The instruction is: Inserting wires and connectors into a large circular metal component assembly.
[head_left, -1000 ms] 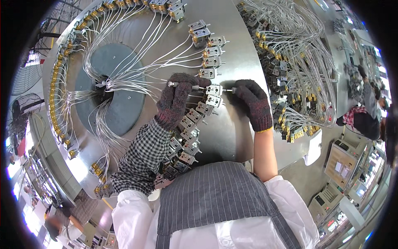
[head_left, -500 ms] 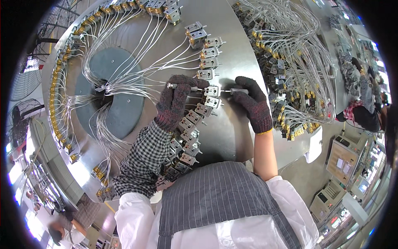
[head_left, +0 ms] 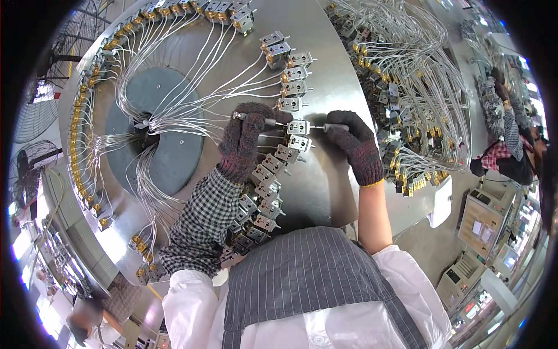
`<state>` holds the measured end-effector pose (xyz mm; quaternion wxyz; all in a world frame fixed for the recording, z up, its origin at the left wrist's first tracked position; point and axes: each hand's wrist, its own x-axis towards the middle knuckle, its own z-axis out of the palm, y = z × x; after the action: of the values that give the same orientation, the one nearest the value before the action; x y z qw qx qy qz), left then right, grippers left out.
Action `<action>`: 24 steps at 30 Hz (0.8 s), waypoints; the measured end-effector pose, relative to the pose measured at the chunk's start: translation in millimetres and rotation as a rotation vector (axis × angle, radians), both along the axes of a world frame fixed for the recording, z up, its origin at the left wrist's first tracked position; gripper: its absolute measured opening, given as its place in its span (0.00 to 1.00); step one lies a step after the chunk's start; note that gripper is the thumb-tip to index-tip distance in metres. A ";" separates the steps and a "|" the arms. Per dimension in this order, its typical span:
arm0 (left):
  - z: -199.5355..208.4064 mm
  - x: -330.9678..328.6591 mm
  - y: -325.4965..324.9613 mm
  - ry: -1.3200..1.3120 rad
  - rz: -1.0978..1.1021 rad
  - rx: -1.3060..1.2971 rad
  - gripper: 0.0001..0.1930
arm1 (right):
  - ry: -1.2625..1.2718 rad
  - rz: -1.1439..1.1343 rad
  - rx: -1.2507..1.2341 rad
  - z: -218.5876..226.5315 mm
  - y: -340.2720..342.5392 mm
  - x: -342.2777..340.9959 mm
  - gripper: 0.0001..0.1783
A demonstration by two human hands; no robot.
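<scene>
My left hand, in a dark knit glove, is closed around a slim grey-and-silver screwdriver-like tool. Its thin end points right, to the left side of a small metal-cased unit. On the opposite side, my gloved right hand grips a grey-handled screwdriver whose thin metal shaft lines up with the unit's protruding spindle; whether they touch is too small to tell. This unit lies in a curved row of similar units, between one just above and one just below.
Thin silvery leads run from the units to the grey disc at the centre of the round metal table. A heap of wired units lies at the right. Other people work at the far right and lower left.
Both hands stay almost in place at the same unit. My right index finger has curled down closer to the screwdriver handle. A person at the far right has shifted an arm.
</scene>
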<state>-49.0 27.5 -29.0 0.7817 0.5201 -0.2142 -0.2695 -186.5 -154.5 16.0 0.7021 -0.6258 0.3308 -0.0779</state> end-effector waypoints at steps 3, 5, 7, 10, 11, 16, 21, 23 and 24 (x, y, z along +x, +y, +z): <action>2.5 -1.4 -3.0 -0.118 -0.010 -0.024 0.15 | 0.002 -0.026 0.044 -9.3 -4.7 -4.3 0.11; 8.9 -3.9 -2.2 0.006 -0.028 0.029 0.14 | 0.042 -0.038 0.085 -15.6 -7.7 -4.5 0.11; 7.8 -4.1 -2.5 0.018 -0.037 0.021 0.14 | 0.057 -0.058 0.210 -18.6 -8.2 -3.5 0.10; 1.6 0.6 1.3 -0.058 -0.040 0.052 0.15 | -0.026 -0.005 0.156 -18.0 -5.0 -5.6 0.10; 1.4 1.6 1.3 -0.143 -0.043 0.088 0.15 | -0.026 -0.007 0.156 -17.4 -4.9 -5.7 0.10; 2.3 0.1 -0.1 0.027 -0.079 -0.011 0.14 | 0.123 -0.027 0.155 -10.4 -5.9 -1.8 0.11; 10.9 0.4 -0.3 0.032 -0.107 -0.015 0.13 | 0.001 -0.051 0.035 -11.5 -3.1 -2.8 0.11; 12.2 2.8 -0.3 -0.237 -0.098 0.050 0.13 | 0.026 -0.003 0.071 -12.2 -5.9 -3.3 0.10; 8.8 2.2 -0.1 -0.238 -0.097 0.049 0.13 | 0.108 -0.034 0.158 -10.4 -5.8 -2.0 0.10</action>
<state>-46.8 27.4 -20.2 0.7238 0.5564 -0.3235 -0.2486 -188.5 -160.4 5.6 0.7289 -0.5662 0.3837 -0.0298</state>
